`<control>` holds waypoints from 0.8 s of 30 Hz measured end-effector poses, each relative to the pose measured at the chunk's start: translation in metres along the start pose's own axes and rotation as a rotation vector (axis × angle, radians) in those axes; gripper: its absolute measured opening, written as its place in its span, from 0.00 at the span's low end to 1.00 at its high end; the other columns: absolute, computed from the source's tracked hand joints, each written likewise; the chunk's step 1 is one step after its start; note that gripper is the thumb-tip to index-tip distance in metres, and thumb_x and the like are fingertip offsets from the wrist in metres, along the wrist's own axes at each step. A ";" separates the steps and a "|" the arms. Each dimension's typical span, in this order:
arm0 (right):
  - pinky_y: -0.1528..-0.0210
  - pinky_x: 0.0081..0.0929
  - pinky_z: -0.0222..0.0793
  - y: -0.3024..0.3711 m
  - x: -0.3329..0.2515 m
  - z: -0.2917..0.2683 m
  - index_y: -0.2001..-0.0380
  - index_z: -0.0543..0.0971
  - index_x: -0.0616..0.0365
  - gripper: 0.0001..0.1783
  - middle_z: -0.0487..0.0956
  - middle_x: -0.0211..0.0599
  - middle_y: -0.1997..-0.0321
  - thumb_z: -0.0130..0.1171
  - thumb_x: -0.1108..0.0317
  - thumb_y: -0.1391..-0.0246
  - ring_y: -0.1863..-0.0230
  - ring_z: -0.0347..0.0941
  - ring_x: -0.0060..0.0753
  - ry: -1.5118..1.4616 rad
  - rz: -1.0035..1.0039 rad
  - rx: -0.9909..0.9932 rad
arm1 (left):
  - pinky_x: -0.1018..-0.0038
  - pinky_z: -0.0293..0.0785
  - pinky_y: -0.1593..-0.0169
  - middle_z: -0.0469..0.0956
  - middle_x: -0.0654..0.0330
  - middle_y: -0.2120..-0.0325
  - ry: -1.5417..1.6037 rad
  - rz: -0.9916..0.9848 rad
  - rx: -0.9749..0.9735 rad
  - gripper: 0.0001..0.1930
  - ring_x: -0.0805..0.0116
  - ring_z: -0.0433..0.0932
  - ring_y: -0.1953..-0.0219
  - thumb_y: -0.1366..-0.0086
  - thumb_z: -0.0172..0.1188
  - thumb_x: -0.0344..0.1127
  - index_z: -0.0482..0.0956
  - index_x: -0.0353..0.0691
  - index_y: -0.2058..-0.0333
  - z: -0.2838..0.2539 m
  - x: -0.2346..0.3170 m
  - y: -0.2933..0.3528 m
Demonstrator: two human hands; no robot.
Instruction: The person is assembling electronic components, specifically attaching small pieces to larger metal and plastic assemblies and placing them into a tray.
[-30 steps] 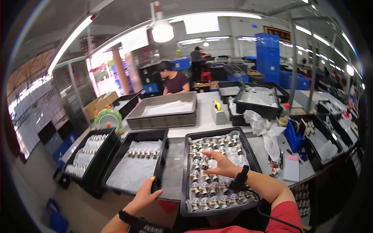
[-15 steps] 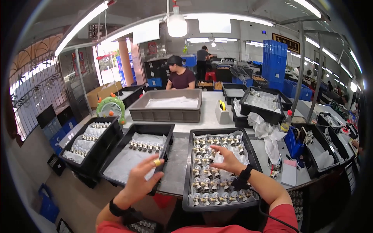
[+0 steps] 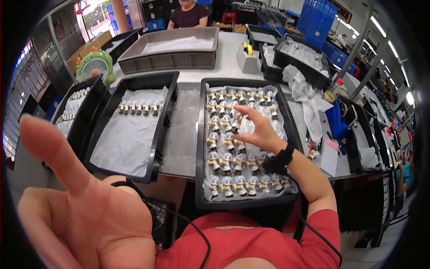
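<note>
My left hand (image 3: 96, 210) is raised very close to the camera at the lower left. One finger points up, the others bend toward the lower edge, and the palm holds nothing. Over the right-hand black tray (image 3: 202, 148) hovers my right hand (image 3: 262, 130), its thumb and fingers apart and nothing seen between them. Small silver-haired figurines (image 3: 226, 162) with white and gold bodies stand in rows on crinkled white lining inside this tray. To its left, another black tray (image 3: 154, 154) has one short row of figurines (image 3: 140, 107) on its white sheet.
A large grey-brown bin (image 3: 168, 58) stands at the back, with a person (image 3: 188, 15) behind it. A green fan (image 3: 95, 67) is at the left, near a third tray (image 3: 92, 96) of figurines. A tape dispenser (image 3: 247, 58), crumpled white sheets (image 3: 304, 94) and a bottle (image 3: 332, 89) sit beyond my right hand.
My left hand has come up from beside the left tray to close before the camera. The view has tilted down. My right hand stays over the figurines, fingers still apart.
</note>
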State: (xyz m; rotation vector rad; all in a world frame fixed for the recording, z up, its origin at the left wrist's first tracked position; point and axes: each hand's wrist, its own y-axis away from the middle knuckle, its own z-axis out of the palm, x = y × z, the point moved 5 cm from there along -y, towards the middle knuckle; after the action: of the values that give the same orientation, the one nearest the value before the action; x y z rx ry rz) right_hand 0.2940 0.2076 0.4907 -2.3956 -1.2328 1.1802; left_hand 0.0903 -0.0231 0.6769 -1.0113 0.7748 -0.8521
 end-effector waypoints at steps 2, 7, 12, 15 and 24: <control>0.49 0.29 0.62 0.003 0.000 -0.004 0.45 0.65 0.54 0.39 0.70 0.37 0.47 0.69 0.66 0.63 0.49 0.67 0.32 -0.022 0.043 -0.002 | 0.39 0.31 0.38 0.69 0.81 0.55 0.041 -0.067 -0.031 0.16 0.72 0.60 0.51 0.47 0.60 0.53 0.77 0.60 0.60 0.003 -0.002 0.007; 0.49 0.29 0.62 0.001 -0.007 0.002 0.44 0.65 0.54 0.39 0.70 0.37 0.46 0.69 0.66 0.63 0.48 0.67 0.34 -0.025 -0.026 -0.015 | 0.39 0.34 0.38 0.69 0.77 0.54 0.264 -0.225 -0.111 0.16 0.70 0.61 0.51 0.46 0.59 0.51 0.75 0.59 0.58 0.008 -0.011 0.017; 0.49 0.28 0.62 0.006 -0.009 -0.003 0.44 0.64 0.53 0.40 0.69 0.36 0.46 0.69 0.65 0.63 0.49 0.67 0.31 -0.058 0.034 0.004 | 0.39 0.37 0.39 0.69 0.74 0.53 0.478 -0.403 -0.186 0.17 0.69 0.62 0.50 0.44 0.57 0.49 0.74 0.57 0.56 0.008 -0.018 0.034; 0.48 0.28 0.61 0.000 -0.006 -0.003 0.44 0.64 0.52 0.39 0.69 0.33 0.46 0.68 0.66 0.62 0.49 0.66 0.30 -0.076 0.026 0.030 | 0.39 0.39 0.39 0.69 0.72 0.52 0.583 -0.518 -0.229 0.17 0.68 0.62 0.50 0.43 0.56 0.48 0.73 0.55 0.55 0.004 -0.031 0.050; 0.42 0.31 0.59 -0.003 -0.017 -0.008 0.46 0.67 0.50 0.38 0.69 0.33 0.46 0.67 0.75 0.66 0.46 0.64 0.36 -0.061 -0.088 0.110 | 0.74 0.63 0.48 0.65 0.58 0.49 0.547 -1.850 -0.599 0.27 0.70 0.67 0.49 0.38 0.54 0.36 0.57 0.38 0.42 0.047 -0.130 0.241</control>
State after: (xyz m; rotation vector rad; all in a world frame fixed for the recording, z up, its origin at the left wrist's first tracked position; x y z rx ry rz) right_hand 0.2921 0.1985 0.5069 -2.2193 -1.2424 1.2685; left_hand 0.1276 0.1770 0.4884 -2.0576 0.3168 -2.6431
